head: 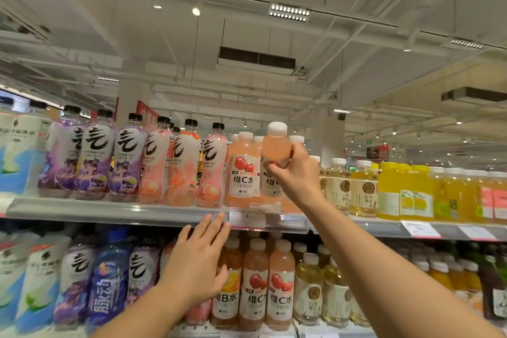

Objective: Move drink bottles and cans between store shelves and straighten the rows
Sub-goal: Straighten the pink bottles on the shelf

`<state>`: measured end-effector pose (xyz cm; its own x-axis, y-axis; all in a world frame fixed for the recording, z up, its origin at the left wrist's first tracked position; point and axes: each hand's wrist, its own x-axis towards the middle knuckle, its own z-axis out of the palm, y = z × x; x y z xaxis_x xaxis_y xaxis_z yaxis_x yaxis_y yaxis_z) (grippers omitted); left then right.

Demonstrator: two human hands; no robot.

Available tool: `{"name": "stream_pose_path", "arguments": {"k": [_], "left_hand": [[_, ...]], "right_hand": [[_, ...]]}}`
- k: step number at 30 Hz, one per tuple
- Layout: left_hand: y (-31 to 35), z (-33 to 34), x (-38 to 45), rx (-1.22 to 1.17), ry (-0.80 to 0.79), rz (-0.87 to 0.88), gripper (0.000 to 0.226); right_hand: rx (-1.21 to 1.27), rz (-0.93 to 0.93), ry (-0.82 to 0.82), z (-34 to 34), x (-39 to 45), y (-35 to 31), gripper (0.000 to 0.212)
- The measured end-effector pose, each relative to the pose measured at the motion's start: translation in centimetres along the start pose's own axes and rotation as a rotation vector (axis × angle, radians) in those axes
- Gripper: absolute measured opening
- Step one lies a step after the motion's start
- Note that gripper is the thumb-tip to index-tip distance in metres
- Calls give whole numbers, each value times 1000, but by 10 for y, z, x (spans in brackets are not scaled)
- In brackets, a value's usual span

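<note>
Head view: right hand (295, 173) grip clamped around pale pink plastic bottle with white cap (275, 158), held upright at top grey shelf (115, 210), beside a matching bottle (242, 167). Left hand (196, 261) fingers straight and apart, fingertips touching shelf edge.

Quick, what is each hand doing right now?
Left hand: open, fingers straight, raised toward the upper shelf edge, holding nothing.
Right hand: grips a pink vitamin C bottle on the upper shelf.
</note>
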<state>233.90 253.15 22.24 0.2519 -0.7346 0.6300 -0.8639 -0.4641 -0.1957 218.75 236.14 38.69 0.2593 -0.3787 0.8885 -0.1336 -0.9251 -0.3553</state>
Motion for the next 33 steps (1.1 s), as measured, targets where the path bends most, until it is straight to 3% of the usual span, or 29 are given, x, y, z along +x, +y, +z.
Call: {"name": "stream_pose_path", "arguments": {"k": [5,9,18,22,33], "left_hand": [[1,-2,1,-18,-4,1,85],[1,-3,1,-26,4,5,84],[2,0,1,-11,58,16,83],[2,-3,3,-15,48,18,80],[20,-68,47,51,55,29,37]], "right_hand": [[-9,10,-31,14,2,1,38],[-16,60,-111,25,6,1,47],[-422,60,-118,26,22,-23,60],[-455,123,-127,28,32,-26,64],[-572,42,-155,34,40,-19,61]]}}
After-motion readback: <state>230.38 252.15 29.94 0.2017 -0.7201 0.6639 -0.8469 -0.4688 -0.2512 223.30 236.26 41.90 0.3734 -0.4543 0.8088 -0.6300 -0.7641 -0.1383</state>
